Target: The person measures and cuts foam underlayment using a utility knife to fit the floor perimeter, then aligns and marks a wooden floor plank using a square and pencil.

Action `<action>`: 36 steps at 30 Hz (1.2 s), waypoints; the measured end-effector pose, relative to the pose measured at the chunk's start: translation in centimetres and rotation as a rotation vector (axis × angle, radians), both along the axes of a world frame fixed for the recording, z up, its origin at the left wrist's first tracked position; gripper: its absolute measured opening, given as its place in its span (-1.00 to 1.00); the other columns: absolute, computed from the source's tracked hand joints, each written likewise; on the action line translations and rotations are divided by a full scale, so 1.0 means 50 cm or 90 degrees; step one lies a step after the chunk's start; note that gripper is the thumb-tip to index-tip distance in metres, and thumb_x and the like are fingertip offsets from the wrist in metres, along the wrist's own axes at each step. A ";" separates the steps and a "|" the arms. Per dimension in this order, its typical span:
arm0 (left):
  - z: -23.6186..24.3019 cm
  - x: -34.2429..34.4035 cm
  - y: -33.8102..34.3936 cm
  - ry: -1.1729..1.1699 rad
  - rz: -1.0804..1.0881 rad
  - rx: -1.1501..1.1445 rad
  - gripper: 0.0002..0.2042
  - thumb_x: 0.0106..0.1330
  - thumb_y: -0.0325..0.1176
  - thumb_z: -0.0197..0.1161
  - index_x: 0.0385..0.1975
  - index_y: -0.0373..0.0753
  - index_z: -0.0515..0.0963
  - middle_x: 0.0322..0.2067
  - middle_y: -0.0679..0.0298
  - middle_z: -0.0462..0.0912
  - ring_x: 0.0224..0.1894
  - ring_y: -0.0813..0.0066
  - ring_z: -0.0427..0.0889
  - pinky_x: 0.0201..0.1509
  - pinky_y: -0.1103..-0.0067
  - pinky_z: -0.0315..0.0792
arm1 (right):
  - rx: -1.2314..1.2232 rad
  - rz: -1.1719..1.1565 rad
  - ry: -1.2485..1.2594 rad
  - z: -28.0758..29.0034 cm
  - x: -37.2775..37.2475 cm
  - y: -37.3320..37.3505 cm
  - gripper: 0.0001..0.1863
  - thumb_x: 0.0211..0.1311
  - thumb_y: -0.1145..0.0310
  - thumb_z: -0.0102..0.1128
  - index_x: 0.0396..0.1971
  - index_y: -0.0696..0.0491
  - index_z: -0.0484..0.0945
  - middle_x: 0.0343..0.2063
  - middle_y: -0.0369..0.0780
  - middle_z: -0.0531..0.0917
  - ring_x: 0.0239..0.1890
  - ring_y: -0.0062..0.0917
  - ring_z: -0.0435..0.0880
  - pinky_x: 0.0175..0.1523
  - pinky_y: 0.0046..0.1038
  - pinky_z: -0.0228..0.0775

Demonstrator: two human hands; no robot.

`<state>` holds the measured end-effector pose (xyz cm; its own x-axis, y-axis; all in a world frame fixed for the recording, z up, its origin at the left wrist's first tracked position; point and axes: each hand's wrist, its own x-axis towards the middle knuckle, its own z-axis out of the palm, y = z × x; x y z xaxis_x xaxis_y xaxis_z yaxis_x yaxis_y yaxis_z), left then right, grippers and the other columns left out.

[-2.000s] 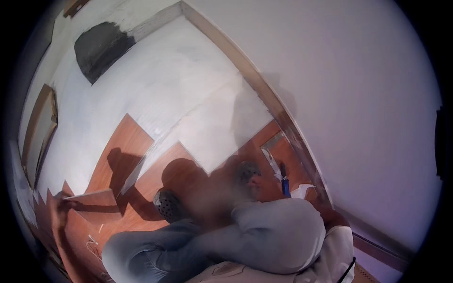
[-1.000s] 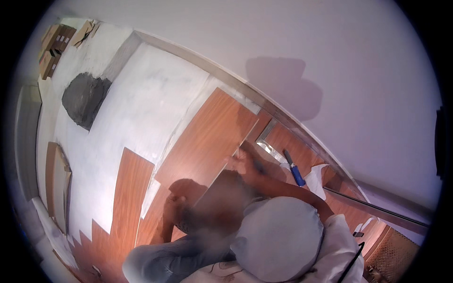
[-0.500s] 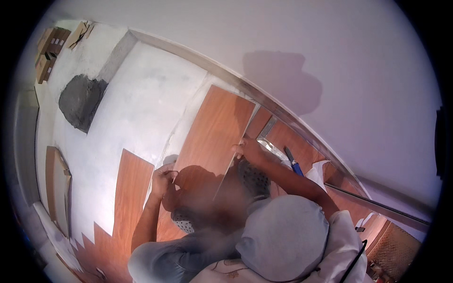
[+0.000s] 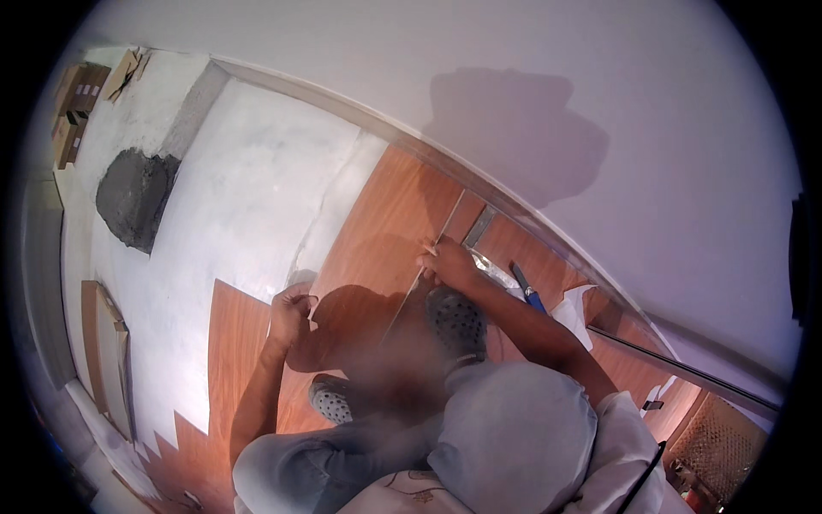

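Plank (image 4: pixel 377 224), whitish floor (image 4: pixel 248 184) — grey-patched; pale wall (image 4: pixel 676 188)

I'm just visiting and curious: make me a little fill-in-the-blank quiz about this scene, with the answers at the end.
1. The right hand is at the right edge of the flat reddish-brown wood-grain plank, and the left hand is near its ____ edge.
2. The slim grey-bladed tool beyond the right forearm has a ____ handle.
3. The rough, rounded patch on the whitish floor is dark ____.
4. The large shadow falls on a smooth, pale ____.

Missing words: left; blue; grey; wall.
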<state>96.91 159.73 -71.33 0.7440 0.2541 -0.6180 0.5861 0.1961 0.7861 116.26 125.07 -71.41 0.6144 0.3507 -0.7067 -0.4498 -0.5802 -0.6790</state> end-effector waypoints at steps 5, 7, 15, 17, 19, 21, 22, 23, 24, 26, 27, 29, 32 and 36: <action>0.009 0.011 -0.007 0.053 0.023 0.000 -0.74 0.31 -0.66 0.27 -0.05 -0.30 0.71 -0.45 0.44 0.63 -0.52 0.72 0.41 -0.47 0.67 0.29 | 0.010 0.004 -0.022 -0.023 0.003 0.000 -0.66 0.34 0.29 0.41 -0.04 0.20 0.61 -0.52 -0.18 0.74 -0.55 -0.53 0.71 -0.46 -0.41 0.54; 0.013 0.014 -0.012 0.034 0.033 -0.010 -0.79 0.31 -0.66 0.28 -0.11 -0.28 0.70 -0.46 0.44 0.63 -0.52 0.72 0.42 -0.48 0.67 0.29 | -0.032 0.055 -0.026 -0.030 0.015 0.001 -0.67 0.34 0.25 0.41 -0.11 0.21 0.65 -0.55 -0.19 0.74 -0.53 -0.51 0.74 -0.42 -0.39 0.56; 0.002 0.007 0.000 0.024 0.055 -0.065 -0.86 0.32 -0.66 0.29 -0.26 -0.23 0.63 -0.49 0.47 0.58 -0.52 0.73 0.41 -0.45 0.69 0.26 | -0.125 0.169 -0.077 -0.024 0.047 0.014 -0.55 0.39 0.07 0.36 -0.29 0.26 0.71 -0.57 -0.19 0.76 -0.50 -0.46 0.79 -0.29 -0.33 0.61; -0.012 0.000 0.013 0.005 0.022 -0.074 -0.79 0.33 -0.63 0.31 -0.10 -0.23 0.67 -0.41 0.50 0.64 -0.45 0.72 0.46 -0.37 0.69 0.31 | -0.122 0.160 -0.070 -0.025 0.043 0.014 -0.55 0.39 0.06 0.35 -0.31 0.24 0.72 -0.59 -0.20 0.75 -0.51 -0.45 0.78 -0.29 -0.33 0.60; -0.027 -0.007 0.023 -0.012 -0.013 -0.050 -0.74 0.34 -0.61 0.31 -0.01 -0.22 0.68 -0.37 0.52 0.66 -0.41 0.73 0.48 -0.33 0.69 0.33 | -0.117 0.157 -0.102 -0.031 0.039 0.013 -0.56 0.40 0.05 0.34 -0.33 0.21 0.73 -0.61 -0.20 0.74 -0.52 -0.43 0.78 -0.29 -0.32 0.61; -0.039 -0.016 0.025 0.044 -0.032 0.040 -0.75 0.35 -0.59 0.32 -0.01 -0.22 0.68 -0.36 0.52 0.66 -0.41 0.75 0.46 -0.33 0.69 0.32 | -0.124 0.168 -0.104 -0.042 0.035 0.014 -0.56 0.40 0.03 0.32 -0.33 0.18 0.74 -0.60 -0.19 0.74 -0.50 -0.39 0.78 -0.27 -0.29 0.61; -0.044 -0.016 0.024 -0.023 0.015 -0.074 -0.74 0.36 -0.59 0.31 0.01 -0.21 0.67 -0.34 0.52 0.67 -0.39 0.76 0.46 -0.32 0.69 0.32 | -0.128 0.178 -0.096 -0.047 0.034 0.015 -0.56 0.40 0.02 0.31 -0.32 0.18 0.75 -0.58 -0.18 0.75 -0.47 -0.36 0.79 -0.25 -0.28 0.61; -0.044 -0.017 0.026 -0.020 0.019 -0.066 -0.73 0.36 -0.58 0.31 0.02 -0.21 0.67 -0.33 0.52 0.67 -0.39 0.76 0.46 -0.32 0.70 0.32 | -0.134 0.183 -0.095 -0.053 0.037 0.016 -0.56 0.40 0.01 0.30 -0.31 0.17 0.75 -0.57 -0.17 0.75 -0.45 -0.34 0.79 -0.23 -0.26 0.61; -0.044 -0.018 0.024 -0.018 0.007 -0.070 -0.73 0.36 -0.58 0.30 0.03 -0.21 0.67 -0.33 0.52 0.67 -0.39 0.76 0.46 -0.31 0.70 0.31 | -0.136 0.188 -0.119 -0.056 0.035 0.018 -0.55 0.40 0.00 0.30 -0.32 0.16 0.75 -0.56 -0.16 0.75 -0.41 -0.32 0.79 -0.21 -0.25 0.60; -0.037 -0.017 0.022 -0.025 0.016 -0.080 -0.73 0.37 -0.58 0.29 0.04 -0.22 0.67 -0.35 0.54 0.64 -0.41 0.75 0.44 -0.32 0.70 0.29 | -0.162 0.194 -0.138 -0.058 0.035 0.021 -0.54 0.39 -0.01 0.29 -0.36 0.15 0.75 -0.55 -0.14 0.76 -0.34 -0.27 0.80 -0.17 -0.22 0.60; -0.032 -0.017 0.022 -0.012 0.014 -0.062 -0.73 0.37 -0.57 0.29 0.04 -0.22 0.67 -0.36 0.55 0.63 -0.41 0.75 0.44 -0.32 0.70 0.28 | -0.142 0.194 -0.178 -0.056 0.033 0.021 -0.54 0.39 -0.01 0.30 -0.37 0.15 0.75 -0.54 -0.14 0.76 -0.32 -0.25 0.80 -0.15 -0.21 0.59; -0.025 -0.013 0.020 -0.012 0.003 -0.054 -0.74 0.38 -0.57 0.29 0.04 -0.22 0.67 -0.37 0.56 0.62 -0.42 0.75 0.42 -0.33 0.70 0.27 | -0.165 0.188 -0.184 -0.049 0.030 0.022 -0.54 0.38 -0.01 0.30 -0.40 0.16 0.73 -0.52 -0.12 0.77 -0.28 -0.22 0.79 -0.11 -0.19 0.58; -0.020 -0.009 0.009 -0.007 0.015 -0.039 -0.72 0.36 -0.60 0.26 0.04 -0.26 0.65 -0.40 0.50 0.57 -0.42 0.71 0.42 -0.32 0.67 0.31 | -0.152 0.146 -0.128 -0.038 0.028 0.022 -0.53 0.37 -0.03 0.31 -0.39 0.15 0.73 -0.50 -0.12 0.77 -0.28 -0.20 0.79 -0.10 -0.18 0.58; -0.006 -0.005 0.008 -0.075 -0.055 0.006 -0.60 0.35 -0.69 0.20 0.19 -0.28 0.56 -0.29 0.36 0.63 -0.29 0.56 0.57 -0.17 0.60 0.48 | -0.181 0.179 -0.201 -0.041 0.024 0.022 -0.54 0.38 -0.03 0.30 -0.32 0.15 0.73 -0.51 -0.13 0.78 -0.30 -0.18 0.78 -0.11 -0.18 0.58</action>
<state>96.66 160.13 -71.63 0.8309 0.1914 -0.5224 0.5034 0.1411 0.8524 117.44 126.16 -73.47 0.7232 0.3540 -0.5930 -0.0483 -0.8305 -0.5548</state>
